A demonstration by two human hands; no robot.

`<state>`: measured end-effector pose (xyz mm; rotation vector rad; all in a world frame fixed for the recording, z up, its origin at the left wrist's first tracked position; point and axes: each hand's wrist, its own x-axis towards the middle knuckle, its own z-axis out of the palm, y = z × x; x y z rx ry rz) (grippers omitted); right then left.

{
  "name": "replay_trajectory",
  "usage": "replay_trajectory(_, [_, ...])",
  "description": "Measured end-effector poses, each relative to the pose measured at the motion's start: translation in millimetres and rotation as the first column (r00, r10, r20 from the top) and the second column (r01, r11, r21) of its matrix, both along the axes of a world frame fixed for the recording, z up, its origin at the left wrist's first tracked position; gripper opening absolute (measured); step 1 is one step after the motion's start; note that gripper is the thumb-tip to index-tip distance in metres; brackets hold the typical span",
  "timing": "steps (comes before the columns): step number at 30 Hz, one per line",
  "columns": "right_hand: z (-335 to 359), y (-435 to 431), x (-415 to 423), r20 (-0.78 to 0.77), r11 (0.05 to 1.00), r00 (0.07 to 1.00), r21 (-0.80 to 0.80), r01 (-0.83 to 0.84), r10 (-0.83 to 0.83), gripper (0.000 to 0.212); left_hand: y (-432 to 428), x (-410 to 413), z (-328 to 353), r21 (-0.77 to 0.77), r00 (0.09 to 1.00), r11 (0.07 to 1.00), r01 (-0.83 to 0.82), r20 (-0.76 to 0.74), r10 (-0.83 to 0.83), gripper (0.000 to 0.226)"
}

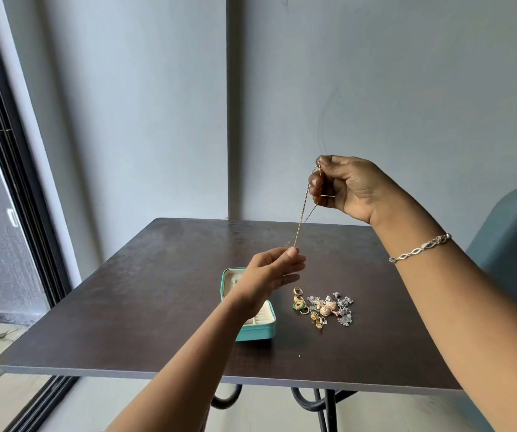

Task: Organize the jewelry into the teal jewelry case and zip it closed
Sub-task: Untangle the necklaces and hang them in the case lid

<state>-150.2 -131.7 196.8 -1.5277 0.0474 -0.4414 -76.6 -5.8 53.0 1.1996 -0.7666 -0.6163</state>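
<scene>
Both hands raised, fingers pinching chain

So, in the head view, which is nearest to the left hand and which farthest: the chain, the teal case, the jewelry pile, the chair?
1. Chain, pinched in the left hand.
2. Teal case, just below it.
3. Jewelry pile, to its right.
4. Chair, far right.

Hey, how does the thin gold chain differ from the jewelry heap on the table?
The gold chain is held in the air, pinched between the left hand and right hand; the heap lies on the table, right of the open teal case. The chain is one thin strand; the heap is chunky mixed gold, silver and green pieces. Neither is in the case yet.
</scene>
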Motion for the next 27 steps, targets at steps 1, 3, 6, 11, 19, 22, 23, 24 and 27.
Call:
replay_trajectory(1, [-2.2, 0.6, -1.0, -0.003, 1.0, 1.0, 0.002, -0.01, 0.01, 0.027, -0.5, 0.0, 0.2, -0.042, 0.998, 0.999, -0.012, -0.069, 0.009, 0.023])
replay_trajectory(3, [-7.1, 2.6, -2.8, -0.012, 0.999, 0.999, 0.012, -0.029, 0.03, 0.027, -1.6, -0.3, 1.5, -0.131, 0.977, 0.991, -0.039, -0.212, 0.01, 0.034])
replay_trajectory(6, [-15.6, 6.7, -4.5, -0.03, 0.999, 0.998, 0.003, -0.05, 0.05, 0.026, -2.8, -1.9, 4.4, -0.236, 0.933, 0.969, -0.065, -0.359, -0.025, 0.043])
replay_trajectory(11, [-30.8, 13.2, -2.8, -0.071, 0.998, 0.996, -0.003, -0.059, 0.058, 0.023, -2.5, -4.2, 8.0, -0.325, 0.885, 0.945, -0.033, -0.45, -0.124, 0.045])
replay_trajectory(19, [-51.1, 13.2, -3.8, -0.145, 0.995, 0.987, 0.087, -0.056, 0.068, 0.021, 3.6, 0.1, 9.2, -0.359, 0.875, 0.931, 0.061, -0.43, -0.223, 0.029])
replay_trajectory(22, [-61.1, 10.9, -4.7, -0.158, 0.986, 0.984, 0.157, -0.061, 0.087, 0.022, 6.4, 0.9, 11.1, -0.335, 0.884, 0.939, 0.074, -0.414, -0.218, 0.027])
replay_trajectory(23, [-64.8, 9.8, -5.0, -0.154, 0.979, 0.984, 0.191, -0.065, 0.095, 0.022, 7.5, 1.4, 12.2, -0.312, 0.89, 0.946, 0.088, -0.401, -0.215, 0.028])
replay_trajectory(24, [-68.8, 8.4, -4.8, -0.144, 0.972, 0.984, 0.224, -0.067, 0.101, 0.023, 8.9, 2.1, 13.9, -0.277, 0.9, 0.955, 0.106, -0.382, -0.211, 0.029])
replay_trajectory(27, [-82.0, 2.9, -5.8, -0.103, 0.942, 0.99, 0.33, -0.053, 0.092, 0.023, 13.3, 5.5, 20.6, -0.112, 0.94, 0.983, 0.144, -0.296, -0.172, 0.024])
